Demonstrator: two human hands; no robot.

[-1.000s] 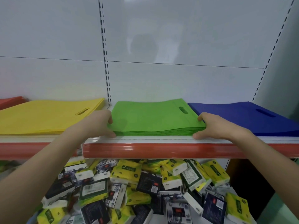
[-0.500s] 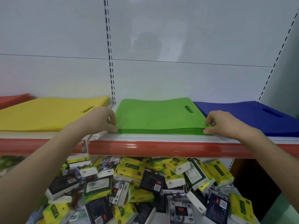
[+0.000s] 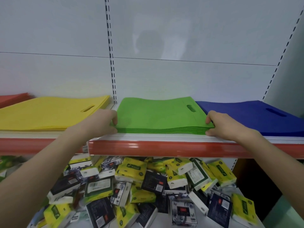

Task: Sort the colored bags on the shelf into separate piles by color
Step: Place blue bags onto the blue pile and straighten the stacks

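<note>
A white back panel [image 3: 181, 46] with slotted uprights fills the upper half of the view, and below it runs the shelf [image 3: 164, 148], its front edge faced in glossy red. Under the shelf lies a loose heap of tissue packs [image 3: 139, 186] in yellow-green, black and white wrappers. On the shelf, four flat piles of bags sit side by side. The yellow pile [image 3: 46, 114] is left of the middle upright and the blue pile [image 3: 256, 119] is at the right end. The green pile [image 3: 158, 114] lies between them, close to the front edge, with its handle cut-out toward the back right. Only a corner of a red pile [image 3: 13, 97] shows at the far left. Each hand is clamped on a front corner of the green pile. The left hand [image 3: 102, 120] pinches the front left corner, fingers curled over the top and thumb at the stack's lower edge. The right hand [image 3: 222, 124] pinches the front right corner the same way, just in front of the blue pile's near corner.
</note>
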